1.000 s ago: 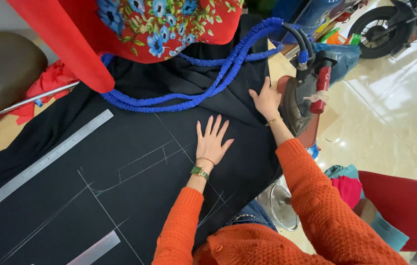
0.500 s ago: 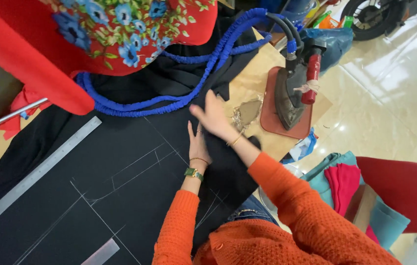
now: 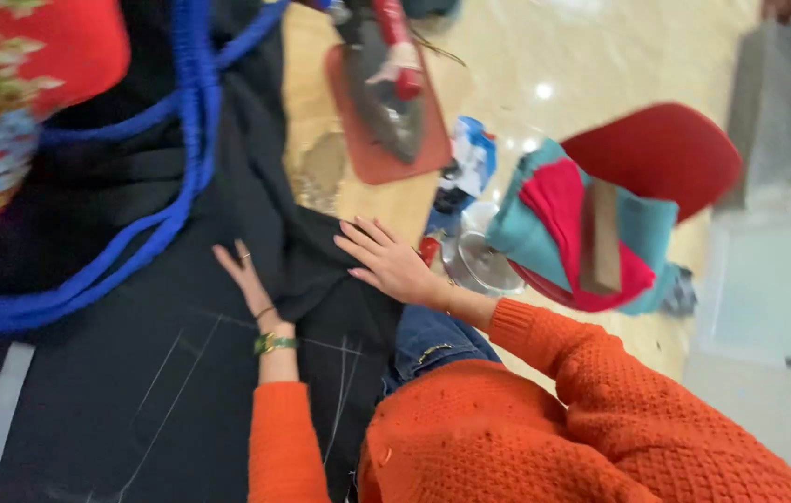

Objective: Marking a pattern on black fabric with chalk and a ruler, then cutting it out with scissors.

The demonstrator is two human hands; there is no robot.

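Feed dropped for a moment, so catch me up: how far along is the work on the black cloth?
Done: white chalk lines are drawn on the black cloth. In hand: the left hand lies flat on the cloth and the right hand presses a folded edge near the table's side. Left: the cloth looks uncut, and the iron sits unused on its red pad.

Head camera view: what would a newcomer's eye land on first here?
Most striking are the two hands in orange sleeves pressed flat on the black fabric at centre: the left hand beside a fold, the right hand on the fold's edge. A thick blue cord loops across the cloth at upper left. Behind, an iron sits on a red mat, and a red chair stands at right.
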